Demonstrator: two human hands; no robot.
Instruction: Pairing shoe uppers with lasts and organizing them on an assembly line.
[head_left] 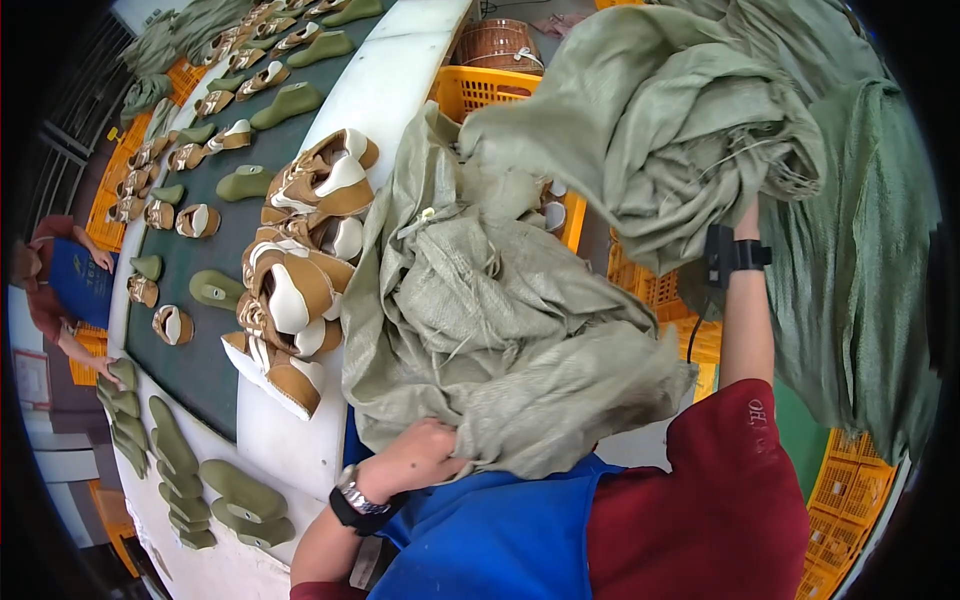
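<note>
My left hand (418, 458), with a metal watch and a black band at the wrist, has its fingers curled round the near edge of a crumpled grey-green woven sack (540, 330). That sack lies bunched in front of my chest, beside the worktable. Farther off to the right, my raised right arm reaches into another bunched green woven sack (680, 140). Of my right hand (747, 222) only the part near the wrist shows; the folds hide its fingers. A black strap with a small device is on that wrist.
Brown-and-white shoes (290, 290) are piled along the white table edge (375, 80). More shoes and green shoe lasts (245, 490) stand on the dark green conveyor belt (215, 270) and table. Yellow crates (480, 90) and hanging sacks (860, 250) flank me. A co-worker (70, 280) touches lasts at left.
</note>
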